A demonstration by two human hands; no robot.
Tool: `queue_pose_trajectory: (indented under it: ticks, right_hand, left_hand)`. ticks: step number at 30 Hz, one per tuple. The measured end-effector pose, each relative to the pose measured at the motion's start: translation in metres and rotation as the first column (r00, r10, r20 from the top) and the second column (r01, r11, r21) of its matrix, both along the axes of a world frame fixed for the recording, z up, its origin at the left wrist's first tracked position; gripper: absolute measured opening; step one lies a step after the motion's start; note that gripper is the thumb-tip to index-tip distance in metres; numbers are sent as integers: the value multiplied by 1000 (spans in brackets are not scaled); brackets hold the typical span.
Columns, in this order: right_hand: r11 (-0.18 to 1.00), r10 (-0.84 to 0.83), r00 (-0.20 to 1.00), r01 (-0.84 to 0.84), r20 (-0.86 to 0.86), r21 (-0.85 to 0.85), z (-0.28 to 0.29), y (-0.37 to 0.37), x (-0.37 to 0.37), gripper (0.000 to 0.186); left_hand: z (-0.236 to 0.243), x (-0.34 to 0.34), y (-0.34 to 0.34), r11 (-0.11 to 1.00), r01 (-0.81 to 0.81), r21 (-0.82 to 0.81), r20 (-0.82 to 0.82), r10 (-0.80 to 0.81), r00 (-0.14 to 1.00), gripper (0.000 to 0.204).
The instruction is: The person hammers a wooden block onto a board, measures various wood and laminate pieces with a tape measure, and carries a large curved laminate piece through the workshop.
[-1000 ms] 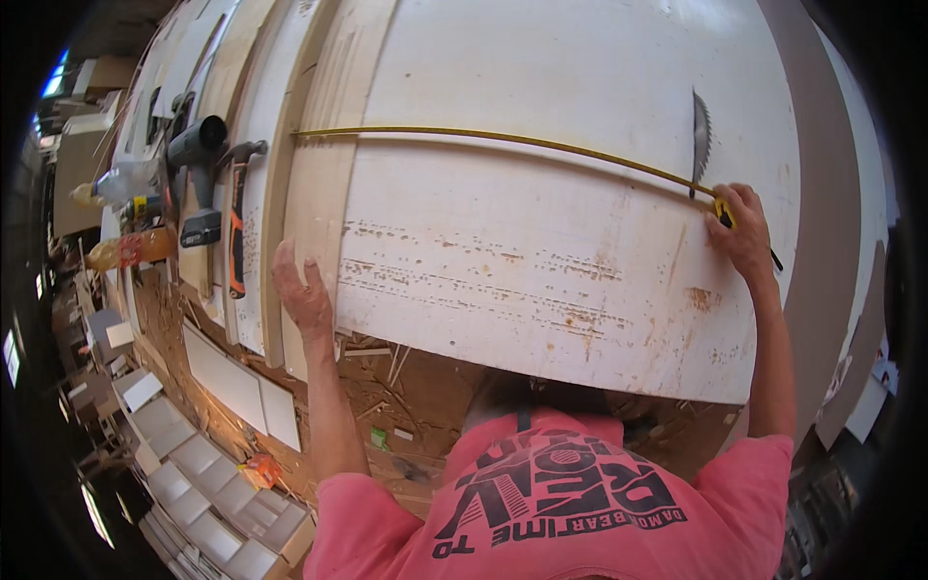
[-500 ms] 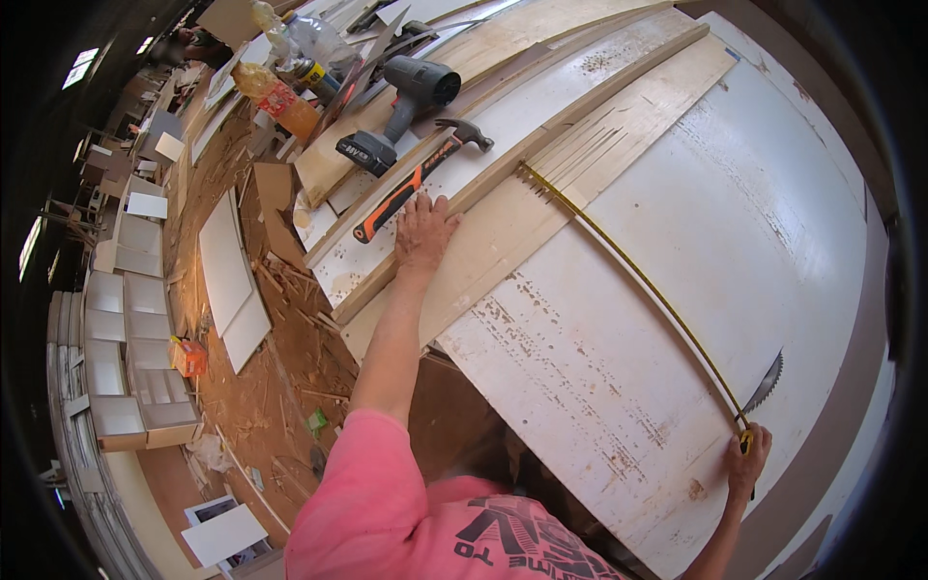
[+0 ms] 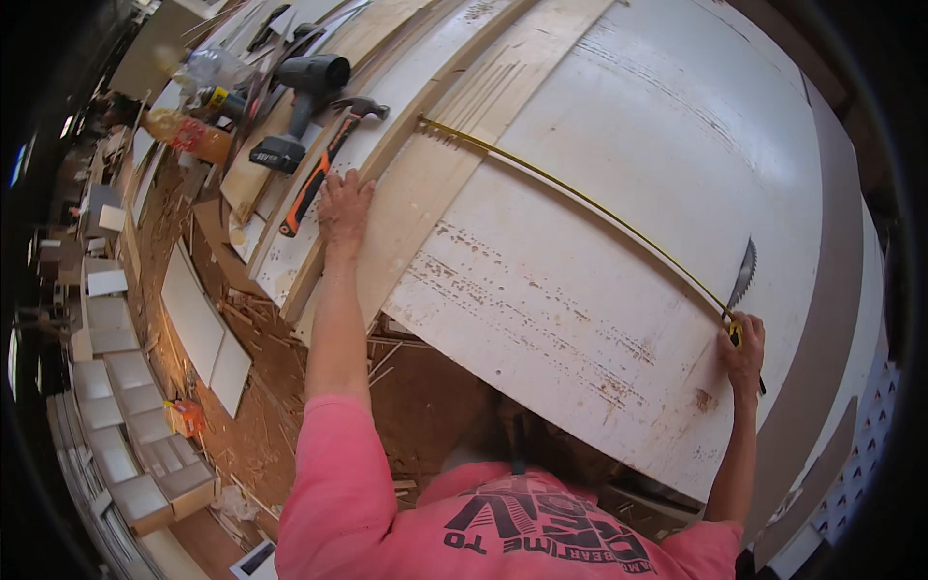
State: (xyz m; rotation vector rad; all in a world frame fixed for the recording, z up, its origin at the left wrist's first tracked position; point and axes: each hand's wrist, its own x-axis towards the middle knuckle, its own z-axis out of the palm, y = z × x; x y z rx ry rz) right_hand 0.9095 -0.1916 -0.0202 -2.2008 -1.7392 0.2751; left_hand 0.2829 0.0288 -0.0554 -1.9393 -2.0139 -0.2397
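And here we are at the white board (image 3: 599, 290), with a yellow tape (image 3: 586, 206) pulled right across it! The right hand (image 3: 744, 360) has the tape measure (image 3: 736, 333) at the right-hand end, fingers and thumb closed around the case, a thin dark stick (image 3: 763, 387) poking out below — too little shows to tell what it is. Just beyond that hand, a toothed saw blade (image 3: 744, 271) shows as part of a disc at the board's surface.

Follow the tape leftward: over the white board, over a pale plank (image 3: 411, 203), and its far end meets the side of a long wooden strip (image 3: 430, 97). Nearer the person, the left hand (image 3: 345, 208) lies palm down on that strip, fingers a little spread, gripping nothing, with the orange-and-black hammer (image 3: 314, 188) right beside the fingertips; whether they touch, I cannot tell. Past the hammer lies a cordless drill (image 3: 304, 87), and farther left an orange-filled bottle (image 3: 193, 135) on its side — rows of small pits marking the white board's near half
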Motion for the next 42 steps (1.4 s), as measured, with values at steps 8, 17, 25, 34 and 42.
queue_pose_trajectory:
  ticks: [8, 17, 25, 34, 42]
  right_hand:
    - [998, 6, 995, -12, 96, 60, 6, 5, 1, 30]
    - [988, 42, 965, -79, 257, 134, -10, -2, 12, 33]
    - [970, 47, 949, -117, 312, 212, -17, 1, 14, 33]
    - [966, 18, 959, -90, 283, 244, -30, 0, 12, 31]
    - [964, 84, 980, -126, 182, 235, -12, 1, 1, 36]
  left_hand:
    - [1, -23, 5, 984, -63, -167, 19, 67, 998, 50]
    - [9, 67, -11, 928, 354, 114, 195, -370, 908, 54]
    - [12, 189, -5, 801, 595, -67, 344, -541, 768, 47]
    - [7, 182, -17, 830, 556, -48, 384, -498, 777, 48]
    - [6, -23, -53, 990, 131, 59, 103, -136, 985, 51]
